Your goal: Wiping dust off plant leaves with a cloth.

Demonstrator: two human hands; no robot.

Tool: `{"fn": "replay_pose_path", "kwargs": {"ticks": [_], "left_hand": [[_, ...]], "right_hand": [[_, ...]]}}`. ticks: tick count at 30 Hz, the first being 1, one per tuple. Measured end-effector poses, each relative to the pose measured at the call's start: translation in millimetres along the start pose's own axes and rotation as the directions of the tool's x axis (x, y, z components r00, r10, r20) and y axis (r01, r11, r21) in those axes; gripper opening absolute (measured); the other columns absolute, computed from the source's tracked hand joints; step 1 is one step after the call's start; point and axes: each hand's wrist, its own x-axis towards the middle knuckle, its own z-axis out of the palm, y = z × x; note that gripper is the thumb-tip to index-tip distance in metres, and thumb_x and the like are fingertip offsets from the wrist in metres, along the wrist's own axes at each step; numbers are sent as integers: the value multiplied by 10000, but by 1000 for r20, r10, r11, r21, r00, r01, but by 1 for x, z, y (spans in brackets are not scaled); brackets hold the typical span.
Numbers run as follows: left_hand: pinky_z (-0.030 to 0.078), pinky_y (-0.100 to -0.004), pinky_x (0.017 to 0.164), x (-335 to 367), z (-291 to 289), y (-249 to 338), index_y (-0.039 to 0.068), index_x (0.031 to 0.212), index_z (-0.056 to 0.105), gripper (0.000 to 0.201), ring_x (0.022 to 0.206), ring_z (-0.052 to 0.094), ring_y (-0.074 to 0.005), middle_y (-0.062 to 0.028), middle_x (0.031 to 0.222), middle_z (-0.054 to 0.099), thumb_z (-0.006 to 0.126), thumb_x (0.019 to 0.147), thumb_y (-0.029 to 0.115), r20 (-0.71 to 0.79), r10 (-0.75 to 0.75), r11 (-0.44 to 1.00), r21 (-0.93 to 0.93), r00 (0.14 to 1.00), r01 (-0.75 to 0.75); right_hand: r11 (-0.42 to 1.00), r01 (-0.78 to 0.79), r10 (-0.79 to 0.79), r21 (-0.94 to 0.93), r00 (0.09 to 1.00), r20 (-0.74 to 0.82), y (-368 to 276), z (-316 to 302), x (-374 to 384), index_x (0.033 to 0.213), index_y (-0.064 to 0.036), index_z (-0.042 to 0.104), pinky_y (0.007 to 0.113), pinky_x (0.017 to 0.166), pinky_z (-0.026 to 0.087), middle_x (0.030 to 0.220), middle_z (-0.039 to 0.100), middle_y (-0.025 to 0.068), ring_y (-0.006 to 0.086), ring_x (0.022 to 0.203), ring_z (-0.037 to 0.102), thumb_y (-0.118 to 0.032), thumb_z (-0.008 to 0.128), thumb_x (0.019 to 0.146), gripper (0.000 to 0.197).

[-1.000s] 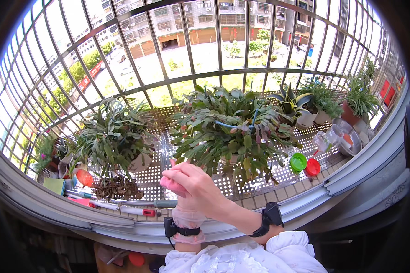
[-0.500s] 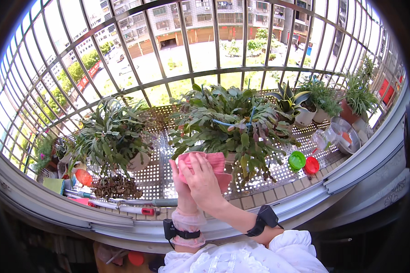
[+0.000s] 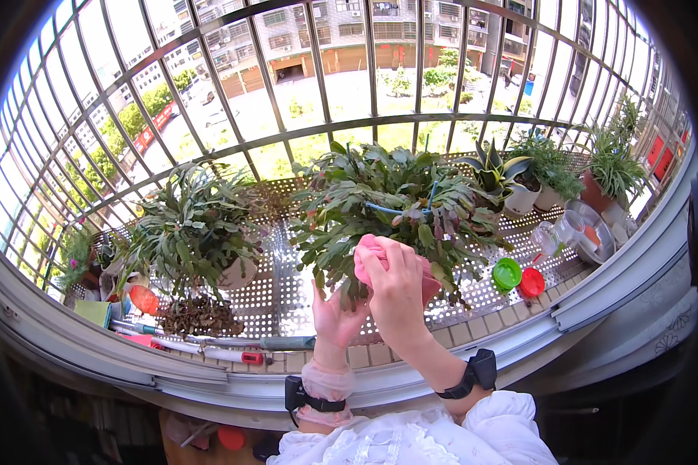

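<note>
My right hand (image 3: 398,291) is closed on a pink cloth (image 3: 428,284), which bunches above the fingers and hangs out on the far side. It is at the front of a big, drooping, flat-leaved potted plant (image 3: 372,182). Just left of it, my left hand (image 3: 336,319) is palm up with its thumb raised, under the lowest hanging leaves. Those leaves cover part of its fingers, but the hand looks open. Most of the plant's pot is hidden behind my hands and the foliage.
A second leafy plant (image 3: 194,221) stands left, with dry brown leaves (image 3: 200,318) before it. A pole (image 3: 287,342) lies along the tiled ledge. Right are a green bowl (image 3: 506,273), a red lid (image 3: 531,283) and smaller potted plants. Metal bars (image 3: 326,120) close off the far side.
My hands have come apart. The right one has moved right and slightly up with the cloth, against the plant; the left has lowered beneath the hanging leaves, without the cloth.
</note>
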Motion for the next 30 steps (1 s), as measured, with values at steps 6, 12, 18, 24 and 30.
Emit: {"fn": "replay_pose_path", "kwargs": {"ticks": [6,12,18,24,30], "left_hand": [[252,-464,1189,-3,-2,-8,28,1487,360,773,1398,365,-325,-162,1493,430,289,1000,623,203,58,980,-198,978,-17],[223,-472,1204,-16,-12,-11,15,1517,297,809,1444,294,-351,-177,1550,341,239,1001,636,613,66,989,-143,787,28],[234,-479,1198,-26,3,-19,1,1512,298,817,1433,310,-352,-191,1539,350,257,998,635,657,50,968,-217,753,125],[260,-484,1185,-16,-1,-34,-6,1495,322,804,1404,349,-351,-203,1507,382,301,995,623,368,-67,969,-196,927,148],[397,-416,1077,18,-20,-67,3,1379,438,668,1239,504,-284,-176,1377,514,346,1020,559,17,-38,999,4,999,38]], "right_hand": [[982,-43,67,-186,990,125,16,35,-28,1394,-58,492,481,1092,355,1397,438,218,389,1313,412,-64,573,831,569],[991,101,-81,-83,973,215,-22,36,-56,1309,-60,568,461,1073,400,1317,507,249,397,1268,467,-139,573,876,440],[919,-111,-112,379,847,520,-31,0,-64,1241,-39,593,439,983,444,1168,571,167,362,1151,544,50,537,789,464],[837,-214,-20,504,908,418,-4,-62,-44,1213,-36,597,410,887,490,1102,581,168,372,1029,593,169,471,712,556],[930,-155,137,333,987,78,56,-102,-27,1197,-24,587,401,859,491,1058,610,179,370,995,619,143,525,773,460]]}}
